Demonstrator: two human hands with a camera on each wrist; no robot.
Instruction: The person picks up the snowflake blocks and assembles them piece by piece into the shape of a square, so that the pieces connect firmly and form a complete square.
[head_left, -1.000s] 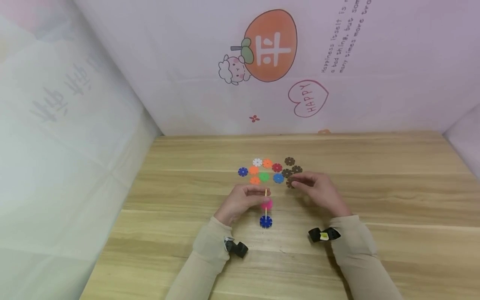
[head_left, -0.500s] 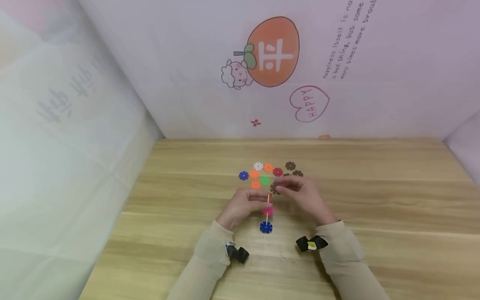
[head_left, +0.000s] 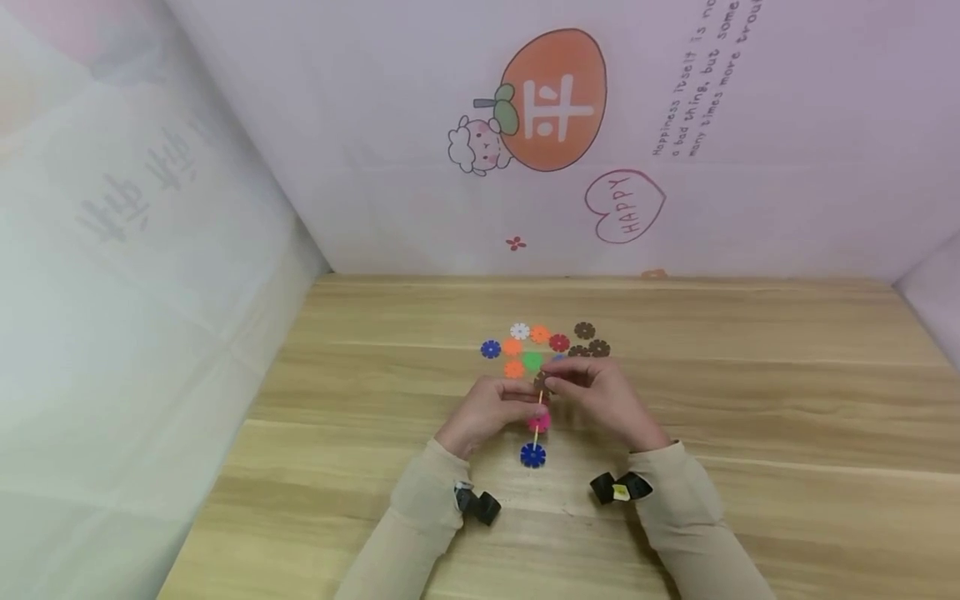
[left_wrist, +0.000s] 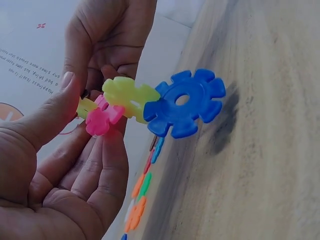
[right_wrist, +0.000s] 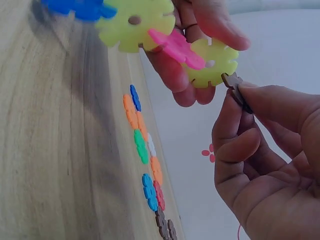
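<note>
Notched plastic snowflake discs are joined crosswise in a chain: a blue disc (head_left: 533,456) at the near end, a yellow disc (left_wrist: 122,90), a pink disc (head_left: 538,422), and a second yellow disc (right_wrist: 215,75) at the far end. My left hand (head_left: 491,408) pinches the chain's far part between thumb and fingers. Opposite it, my right hand (head_left: 603,396) pinches a brown disc (right_wrist: 235,87) between thumb and forefinger. The brown disc's edge meets the rim of the far yellow disc in the right wrist view; how deep it sits in a notch I cannot tell.
Loose discs lie flat on the wooden table (head_left: 337,500) beyond my hands: a white disc (head_left: 520,332), a green disc (head_left: 532,361), a red disc (head_left: 558,342), several orange and blue ones, and brown discs (head_left: 584,331) at the right. A printed cloth (head_left: 405,200) hangs behind.
My right hand has carried the brown disc left from the loose brown discs to the chain's far end. The left hand has stayed nearly in place with the chain.
</note>
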